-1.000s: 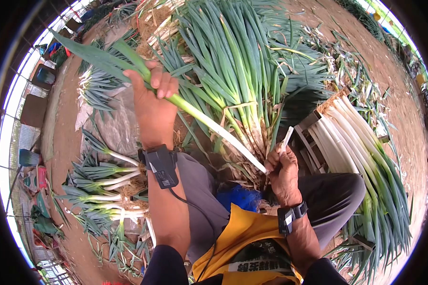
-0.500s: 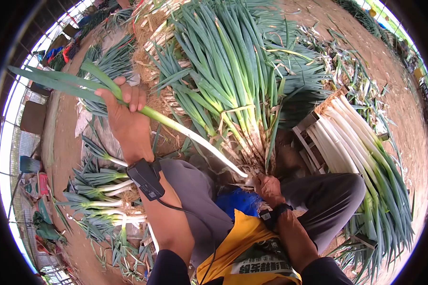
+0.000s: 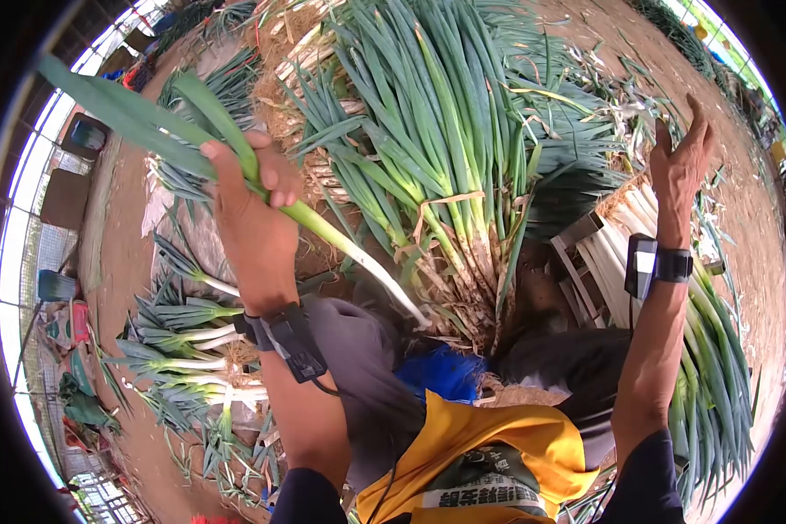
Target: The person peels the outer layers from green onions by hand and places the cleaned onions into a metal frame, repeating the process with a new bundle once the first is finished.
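My left hand (image 3: 251,210) is closed round one long green onion (image 3: 345,243) at the start of its green leaves. Its white stem slants down to the right, with the root end above my lap and the leaves pointing up left. At the right, my right hand (image 3: 679,175) is raised with fingers apart and nothing in it. Below it lies a stack of white-stemmed green onions (image 3: 604,262) in a metal frame (image 3: 576,229), partly hidden by my forearm. Before my knees stands a big bundle of green onions (image 3: 450,148) with soil-brown, unpeeled bases.
Several small groups of white-stemmed green onions (image 3: 201,354) lie on the ground at left. Loose leaves and peelings (image 3: 620,131) cover the soil behind the stack. Blue material (image 3: 443,371) lies between my legs. A mesh fence (image 3: 48,236) runs along the left.
My right hand has left the root end of the held green onion and risen to the far right, opening. My left hand has shifted slightly right and down with the green onion.
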{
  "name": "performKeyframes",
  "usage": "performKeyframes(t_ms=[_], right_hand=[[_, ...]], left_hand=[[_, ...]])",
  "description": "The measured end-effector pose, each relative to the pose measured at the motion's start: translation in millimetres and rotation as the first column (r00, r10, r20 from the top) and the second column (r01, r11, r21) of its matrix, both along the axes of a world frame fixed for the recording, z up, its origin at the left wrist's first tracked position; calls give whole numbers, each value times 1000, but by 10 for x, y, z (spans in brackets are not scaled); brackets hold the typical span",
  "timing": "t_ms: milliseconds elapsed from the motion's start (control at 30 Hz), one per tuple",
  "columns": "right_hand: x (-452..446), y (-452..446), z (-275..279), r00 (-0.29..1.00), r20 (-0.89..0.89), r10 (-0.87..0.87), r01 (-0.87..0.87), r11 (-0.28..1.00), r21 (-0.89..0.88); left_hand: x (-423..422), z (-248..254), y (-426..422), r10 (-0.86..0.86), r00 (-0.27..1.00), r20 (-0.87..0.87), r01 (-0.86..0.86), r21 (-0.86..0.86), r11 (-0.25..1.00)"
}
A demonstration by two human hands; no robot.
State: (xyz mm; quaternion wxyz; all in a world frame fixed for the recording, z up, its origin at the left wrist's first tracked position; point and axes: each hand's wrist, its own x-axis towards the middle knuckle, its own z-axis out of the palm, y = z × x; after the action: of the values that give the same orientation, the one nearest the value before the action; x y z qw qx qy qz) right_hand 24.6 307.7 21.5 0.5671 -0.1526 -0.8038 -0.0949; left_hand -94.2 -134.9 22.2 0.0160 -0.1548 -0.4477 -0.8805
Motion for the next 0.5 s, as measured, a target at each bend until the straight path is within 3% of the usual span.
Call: performKeyframes(t_ms=[67,100,133,167,200,233,267,333,400,500], right_hand=[[-91,103,-424,956,62,288,-274,947,-171],[-96,-245,-714,928,76,365,-264,788,-556],[-117,-396,-1343,832,50,553,-370,619,-693],[-79,-812,-1511,731,185,657,-420,647,-636],[-26,-941,-2204,542,222,810,-345,456,-820],[28,-1455,-2196,520,99,848,-126,192,-973],[-37,-1613,-2730,501,308,809,-87,401,-912],[-79,-1998,-2837,492,450,745,61,487,-871],[-274,-2162,-3046,567,523,636,47,609,-792],[-465,-2276,-3256,540,580,610,191,582,-790]], left_hand=[[-15,-13,40,17,999,29,-16,-39,999],[-21,-21,58,26,999,43,-23,-61,998],[-25,-27,82,15,998,55,-12,-52,999],[-24,-32,105,7,998,65,-4,-44,999],[-25,-35,125,-2,997,75,5,-36,999],[-20,-32,139,5,996,84,-1,-47,999],[-9,-28,152,9,995,95,-3,-60,998],[-9,-43,173,8,994,110,1,-81,997],[-25,-57,177,10,994,109,0,-91,996],[-28,-35,234,55,991,123,-38,-139,990]])
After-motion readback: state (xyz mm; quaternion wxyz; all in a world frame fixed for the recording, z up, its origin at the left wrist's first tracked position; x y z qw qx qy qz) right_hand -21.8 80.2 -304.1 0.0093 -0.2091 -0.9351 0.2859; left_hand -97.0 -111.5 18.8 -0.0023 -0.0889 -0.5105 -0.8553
